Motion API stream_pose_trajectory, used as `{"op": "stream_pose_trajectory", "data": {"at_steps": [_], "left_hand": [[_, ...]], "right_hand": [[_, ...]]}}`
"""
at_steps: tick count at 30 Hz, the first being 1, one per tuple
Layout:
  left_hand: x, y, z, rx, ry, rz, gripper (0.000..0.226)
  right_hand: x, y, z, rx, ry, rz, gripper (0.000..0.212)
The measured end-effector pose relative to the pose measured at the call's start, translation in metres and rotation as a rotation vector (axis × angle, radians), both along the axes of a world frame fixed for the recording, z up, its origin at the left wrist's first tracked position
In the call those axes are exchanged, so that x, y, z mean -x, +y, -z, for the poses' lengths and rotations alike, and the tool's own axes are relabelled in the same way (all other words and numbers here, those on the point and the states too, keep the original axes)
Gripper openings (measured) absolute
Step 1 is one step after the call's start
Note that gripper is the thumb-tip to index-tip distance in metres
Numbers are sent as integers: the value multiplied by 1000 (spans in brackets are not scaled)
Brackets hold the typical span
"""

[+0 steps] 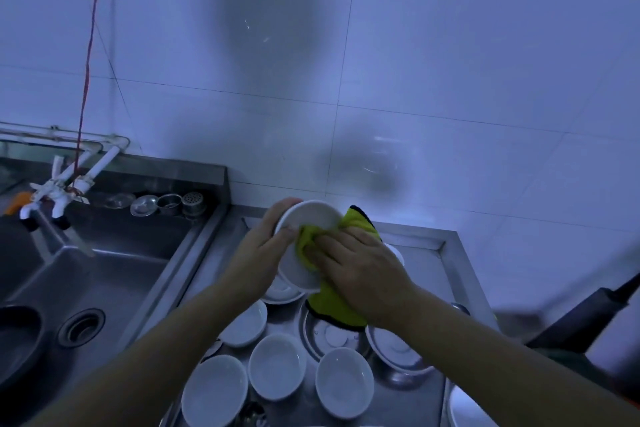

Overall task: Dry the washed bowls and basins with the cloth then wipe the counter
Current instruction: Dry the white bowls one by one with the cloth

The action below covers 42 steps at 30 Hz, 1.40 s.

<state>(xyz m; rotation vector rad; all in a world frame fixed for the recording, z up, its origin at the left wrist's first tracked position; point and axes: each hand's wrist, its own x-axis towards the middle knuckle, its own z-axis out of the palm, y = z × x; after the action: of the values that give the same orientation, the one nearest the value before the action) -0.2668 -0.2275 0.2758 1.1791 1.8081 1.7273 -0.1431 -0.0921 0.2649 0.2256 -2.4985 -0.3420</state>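
While gripping the white bowl (304, 243) by its left rim, tilted above the counter (426, 274), left hand (263, 250) steadies; right hand (356, 270), nearer the hollow, clenches yellow cloth (332, 305) against it.

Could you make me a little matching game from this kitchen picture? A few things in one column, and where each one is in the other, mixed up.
Things:
1. yellow cloth
2. white bowl being dried
3. tap
4. drain

Places:
A. in the floor of the steel sink
B. held tilted in the left hand, above the counter
C. above the sink, at the left
D. pressed into the bowl under the right hand

Pairs: 1-D, 2-B, 3-C, 4-A
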Motion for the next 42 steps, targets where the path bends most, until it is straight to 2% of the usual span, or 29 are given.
{"op": "stream_pose_trajectory", "data": {"at_steps": [4,6,9,15,20,23,25,27,33,35,37,39,40,42], "left_hand": [[-7,6,-2,-4,-87,52,28],[-10,6,-1,-28,-111,60,28],[-8,4,1,-46,-152,49,26],[1,1,-4,14,-124,86,29],[-4,4,-11,239,-57,213,37],[-5,7,-19,426,-34,316,44],[-3,8,-22,510,-4,353,47],[-3,10,-21,505,33,355,48],[-12,22,-6,211,-60,102,36],[-15,26,1,150,-90,43,34],[-14,28,6,183,-99,60,35],[-10,27,8,316,-34,99,37],[-7,25,8,387,92,93,39],[-5,17,5,468,540,29,48]], "right_hand": [[9,-18,-10,254,30,182,35],[13,-28,-15,372,29,158,32],[12,-39,-17,398,-34,82,34],[-19,-27,-2,230,-148,-52,38],[-35,10,2,-206,-227,-174,34],[-35,20,4,-344,-268,-124,56],[-34,16,15,-310,-240,-79,59],[-34,10,27,-236,-181,-60,50],[-36,-11,44,140,135,39,22],[-37,-20,44,197,165,51,15],[-40,-20,40,173,131,39,13],[-45,-14,31,148,56,32,11],[-47,-12,26,162,5,39,12],[-52,-7,16,246,-103,62,23]]}}
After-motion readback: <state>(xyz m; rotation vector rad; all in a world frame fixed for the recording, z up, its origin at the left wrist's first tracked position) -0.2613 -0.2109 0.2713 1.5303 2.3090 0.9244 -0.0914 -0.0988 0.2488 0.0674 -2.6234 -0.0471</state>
